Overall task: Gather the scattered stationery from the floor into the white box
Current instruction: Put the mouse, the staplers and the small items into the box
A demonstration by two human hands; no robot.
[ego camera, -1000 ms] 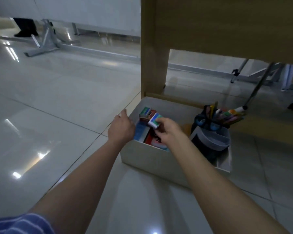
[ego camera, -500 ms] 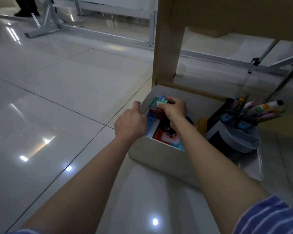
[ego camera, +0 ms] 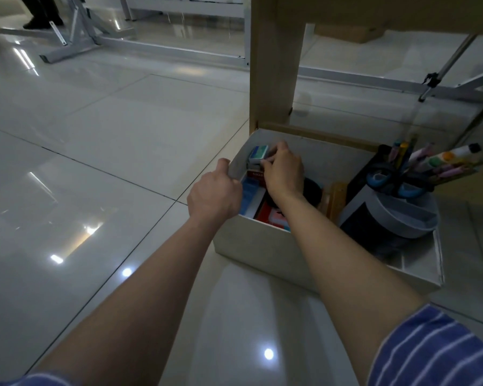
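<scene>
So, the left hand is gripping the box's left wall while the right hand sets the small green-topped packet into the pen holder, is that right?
Not quite. The head view shows the right hand setting the small green-topped packet in the far left corner of the white box, well apart from the pen holder. The left hand does grip the left wall.

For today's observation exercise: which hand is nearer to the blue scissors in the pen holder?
Right. The right hand is inside the white box, left of the blue scissors; the left hand grips the box's far-left wall.

Single head view, worn camera, looks forward and down along both forearms at white box (ego camera: 265,246) on tiled floor (ego camera: 101,151), close range, wide-angle; no second view.
</scene>
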